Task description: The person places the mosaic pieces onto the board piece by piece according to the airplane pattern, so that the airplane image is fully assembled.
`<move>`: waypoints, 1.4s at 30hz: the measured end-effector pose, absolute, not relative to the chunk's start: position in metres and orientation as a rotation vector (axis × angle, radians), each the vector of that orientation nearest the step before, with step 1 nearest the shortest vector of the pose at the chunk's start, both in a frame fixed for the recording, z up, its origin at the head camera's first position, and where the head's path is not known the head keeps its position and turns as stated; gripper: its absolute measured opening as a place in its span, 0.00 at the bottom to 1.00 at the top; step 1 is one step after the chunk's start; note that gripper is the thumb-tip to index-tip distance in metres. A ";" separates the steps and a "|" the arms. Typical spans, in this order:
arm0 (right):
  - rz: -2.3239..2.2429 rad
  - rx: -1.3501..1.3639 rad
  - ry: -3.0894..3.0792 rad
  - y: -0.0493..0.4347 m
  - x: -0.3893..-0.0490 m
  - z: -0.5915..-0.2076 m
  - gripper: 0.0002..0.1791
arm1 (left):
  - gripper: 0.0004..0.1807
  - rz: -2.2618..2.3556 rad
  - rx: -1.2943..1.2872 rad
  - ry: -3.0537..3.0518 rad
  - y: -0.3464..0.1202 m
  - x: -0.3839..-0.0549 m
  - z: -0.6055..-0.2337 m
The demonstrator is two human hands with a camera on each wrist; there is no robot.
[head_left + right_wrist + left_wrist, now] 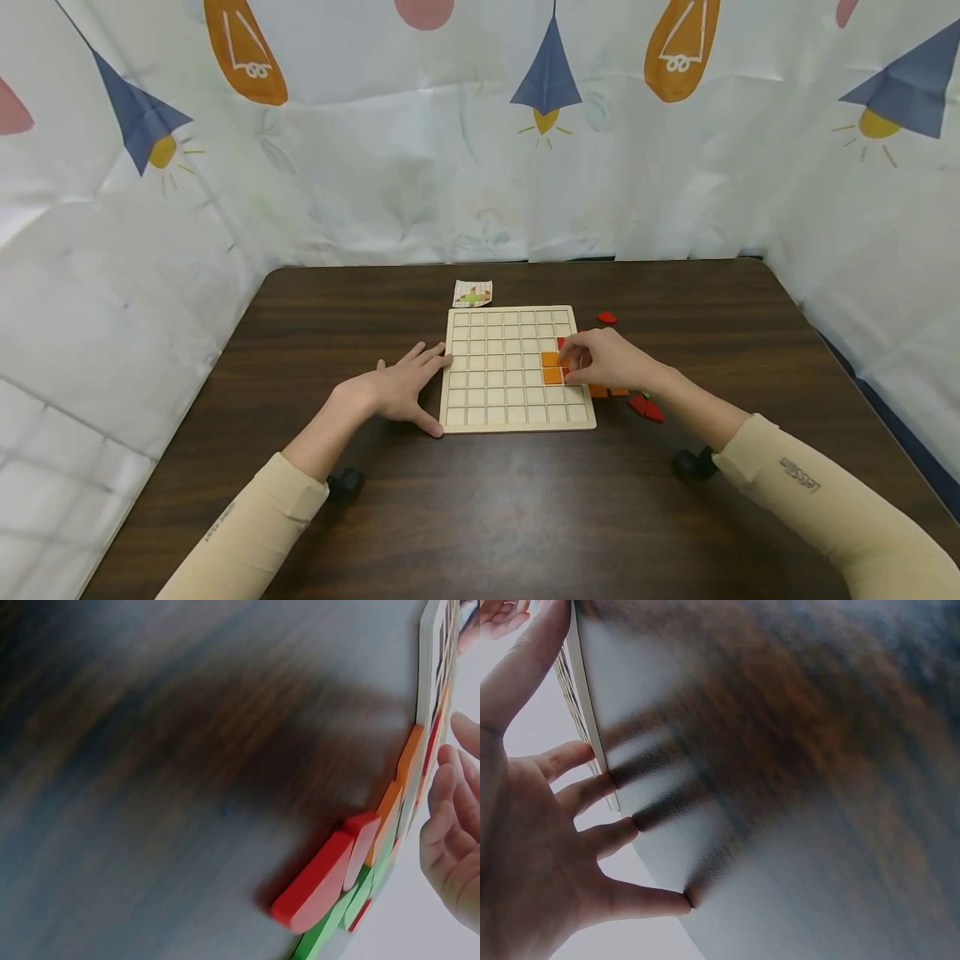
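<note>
A pale wooden grid board lies flat on the table. My left hand is spread with straight fingers at the board's left edge, its thumb by the near corner. In the left wrist view, fingertips meet the board's rim. My right hand reaches over the board's right side, thumb and forefinger curled at a red piece, mostly hidden beneath them. Beside it, orange squares sit in two neighbouring cells. Another bit of red shows above the fingers.
Right of the board lie loose pieces, partly under my right hand: red rounded ones, orange ones, and green ones. A single red piece lies farther back. A small picture card lies behind the board. Printed curtains surround the brown table.
</note>
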State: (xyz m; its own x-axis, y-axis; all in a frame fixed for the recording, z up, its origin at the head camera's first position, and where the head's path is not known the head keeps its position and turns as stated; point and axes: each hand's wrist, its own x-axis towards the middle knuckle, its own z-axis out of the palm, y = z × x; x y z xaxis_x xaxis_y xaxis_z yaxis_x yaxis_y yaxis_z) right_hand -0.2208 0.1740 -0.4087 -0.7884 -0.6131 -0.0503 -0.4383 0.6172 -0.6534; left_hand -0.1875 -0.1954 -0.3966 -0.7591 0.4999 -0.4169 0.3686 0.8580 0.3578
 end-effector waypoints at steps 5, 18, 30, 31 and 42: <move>-0.977 -0.808 2.581 0.186 -0.224 -0.408 0.11 | 0.64 0.355 0.640 2.522 -0.196 -0.188 -0.397; -0.996 -0.685 2.627 0.222 -0.233 -0.403 0.14 | 0.65 0.350 0.628 2.511 -0.196 -0.187 -0.398; -1.018 -0.572 2.640 0.238 -0.240 -0.405 0.12 | 0.65 0.351 0.628 2.522 -0.196 -0.188 -0.397; -1.011 -0.568 2.644 0.238 -0.241 -0.406 0.12 | 0.65 0.351 0.628 2.522 -0.195 -0.188 -0.397; -0.874 -0.593 2.710 0.237 -0.253 -0.413 0.12 | 0.65 0.348 0.623 2.516 -0.195 -0.187 -0.397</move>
